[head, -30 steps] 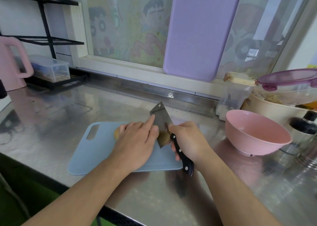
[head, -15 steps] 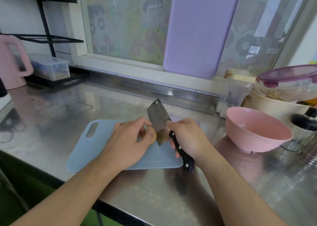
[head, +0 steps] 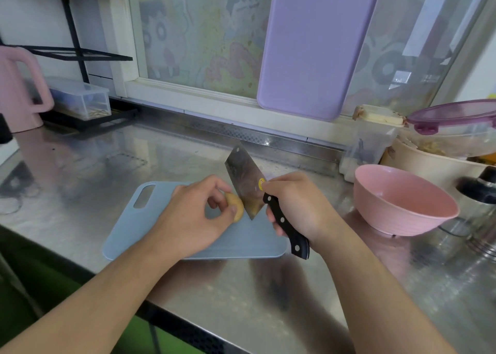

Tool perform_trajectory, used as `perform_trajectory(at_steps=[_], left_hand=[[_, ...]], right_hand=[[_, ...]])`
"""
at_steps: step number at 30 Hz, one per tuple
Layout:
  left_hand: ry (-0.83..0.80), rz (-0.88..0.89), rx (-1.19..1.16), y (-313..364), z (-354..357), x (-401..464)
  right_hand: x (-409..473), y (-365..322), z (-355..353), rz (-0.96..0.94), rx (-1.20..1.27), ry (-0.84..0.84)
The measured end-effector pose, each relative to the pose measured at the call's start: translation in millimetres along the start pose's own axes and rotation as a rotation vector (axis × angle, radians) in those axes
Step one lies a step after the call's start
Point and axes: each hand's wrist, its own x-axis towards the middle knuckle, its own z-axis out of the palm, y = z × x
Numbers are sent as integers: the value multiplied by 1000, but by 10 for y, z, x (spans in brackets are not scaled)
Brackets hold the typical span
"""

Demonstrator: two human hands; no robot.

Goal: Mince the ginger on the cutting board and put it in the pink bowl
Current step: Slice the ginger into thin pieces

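A yellowish piece of ginger (head: 234,204) rests on the blue-grey cutting board (head: 128,233) in the middle of the steel counter. My left hand (head: 193,216) pinches the ginger between thumb and fingers. My right hand (head: 298,206) grips the black handle of a cleaver (head: 245,179), whose blade stands tilted with its lower corner on the board, right beside the ginger. The pink bowl (head: 402,200) stands empty on the counter to the right of the board.
A purple board (head: 314,45) leans on the window behind. Containers (head: 373,141) and a purple-lidded tub (head: 453,130) crowd the back right, with a glass jar (head: 480,200) beside the bowl. A pink jug (head: 18,90) and a black rack (head: 80,53) stand at the left.
My left hand has lifted from flat over the ginger to a pinch grip, uncovering it. The cleaver has tipped more upright beside the ginger.
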Motion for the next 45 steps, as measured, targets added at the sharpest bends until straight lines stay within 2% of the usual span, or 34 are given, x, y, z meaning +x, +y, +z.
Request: perform_trajectory(at_steps=[6,12,25,40,45], left_hand=[[29,48,-11,0,-5,-8],[33,-12,35,-34,-11,-2],[68,-17,17,-49,2,0],[111,48,18,14,11,10],[100,43,31,31,10,12]], right_hand=[[-46,-59,-70,1,62,1],[-69,-72,-79,-4,-63,6],[-172,-178,-59,-6,-261,26],[-361,-341,-63,17,-421,-7],[-380,-388,-96,28,-399,-28]])
